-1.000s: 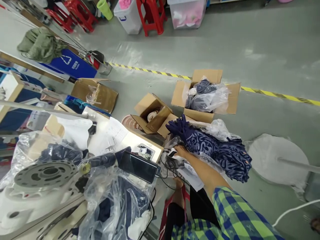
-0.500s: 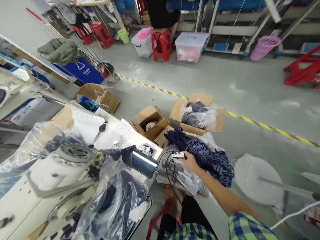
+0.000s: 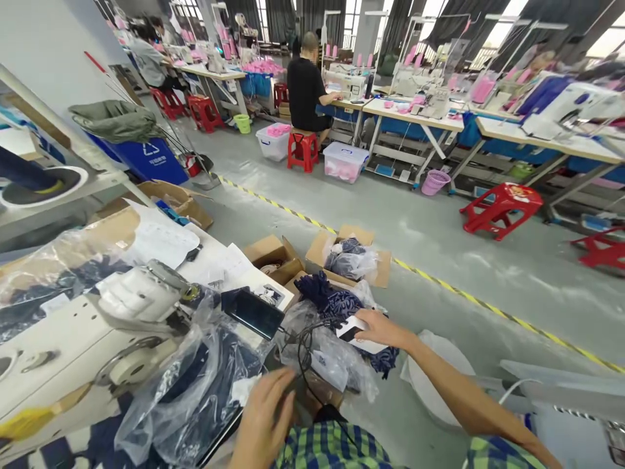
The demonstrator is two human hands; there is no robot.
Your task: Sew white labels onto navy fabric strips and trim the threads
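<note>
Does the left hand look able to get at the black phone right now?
Probably yes: the left hand looks empty and is fairly near the phone, whose screen is uncovered. The clear plastic bag lies beside the way, and the black cables lie to one side, not across the screen.

Bright windows [image 3: 351, 23] show between dark curtains [image 3: 280, 23] across the room from me, while red stools [image 3: 502, 210] stand on a grey floor [image 3: 415, 225] crossed by yellow-and-black tape [image 3: 488, 308].

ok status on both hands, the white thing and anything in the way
Right hand gripping white thing. Left hand half-curled beside plastic bag, grip unclear. Black cable looped between hands.
</note>
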